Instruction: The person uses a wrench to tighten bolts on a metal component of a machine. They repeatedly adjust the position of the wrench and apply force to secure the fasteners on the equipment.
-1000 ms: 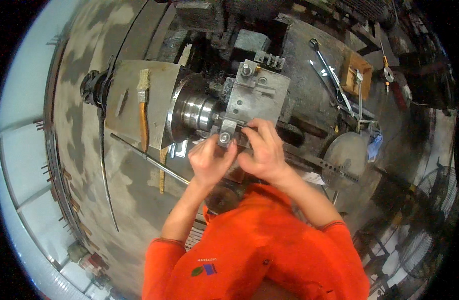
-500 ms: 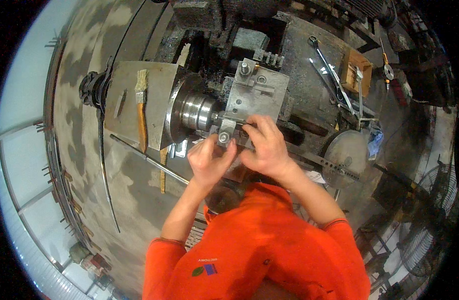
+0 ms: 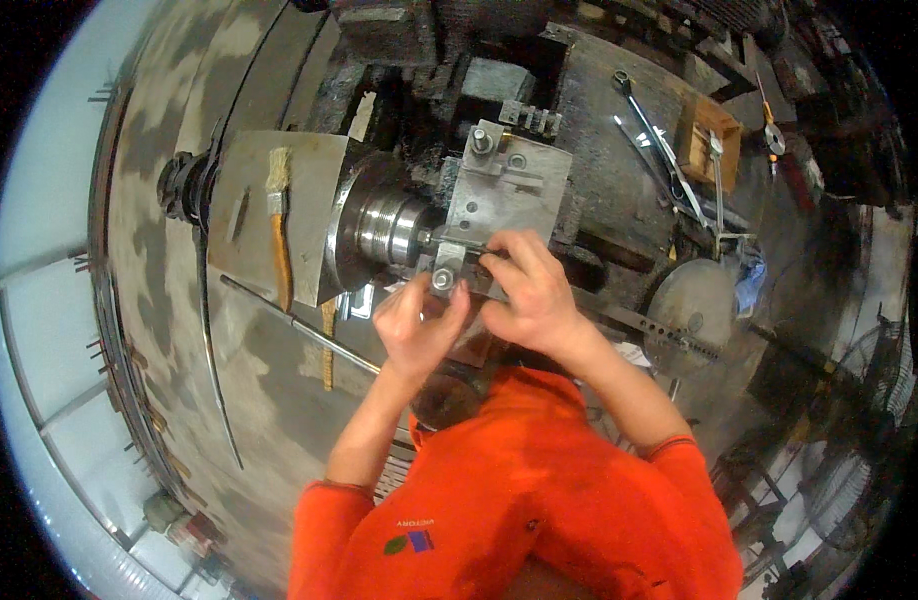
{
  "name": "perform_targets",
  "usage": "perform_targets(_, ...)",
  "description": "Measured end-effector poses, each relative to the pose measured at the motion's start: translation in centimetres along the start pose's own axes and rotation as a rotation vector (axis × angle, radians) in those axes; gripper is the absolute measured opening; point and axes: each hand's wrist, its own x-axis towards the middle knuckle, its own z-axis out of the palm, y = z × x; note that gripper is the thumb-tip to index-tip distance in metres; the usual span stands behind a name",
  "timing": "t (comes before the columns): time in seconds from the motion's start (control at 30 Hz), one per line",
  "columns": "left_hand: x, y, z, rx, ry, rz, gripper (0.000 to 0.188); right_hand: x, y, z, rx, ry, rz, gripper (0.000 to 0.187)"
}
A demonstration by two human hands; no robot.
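A small metal clamp block [image 3: 449,262] with a bolt and nut on top sits at the near corner of a flat steel tool-post plate [image 3: 527,190]. My left hand [image 3: 414,325] is closed around its near side, thumb and index finger on either side of the nut. Slim and dark, a metal bar [image 3: 465,243] lies along the block's far side. Its right end is between the bent fingers of my right hand [image 3: 529,295]; the fingertips are partly hidden. Just left of the block is a shiny threaded metal cylinder [image 3: 391,230] on the lathe's spindle.
A brush [image 3: 280,230] with a wooden handle lies on the lathe's headstock cover [image 3: 319,180]. A long metal lever [image 3: 309,328] slants in from the left. Several wrenches [image 3: 659,140] and a wooden box [image 3: 695,145] lie at the far right, with a round handwheel [image 3: 691,312] nearer.
The machine has shifted slightly left in the picture as the view moved. Both hands keep almost the same hold at the clamp block and bar.
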Motion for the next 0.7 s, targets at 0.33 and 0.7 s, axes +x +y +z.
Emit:
perform_targets(0.33,0.15,-0.19,-0.24,0.002,-0.019,0.029,0.026,0.08,0.08,-0.06,0.012,-0.023,0.027,0.038)
perform_targets(0.7,0.38,-0.03,-0.35,-0.01,-0.028,0.019,0.026,0.11,0.28,-0.22,0.011,-0.044,0.014,0.038)
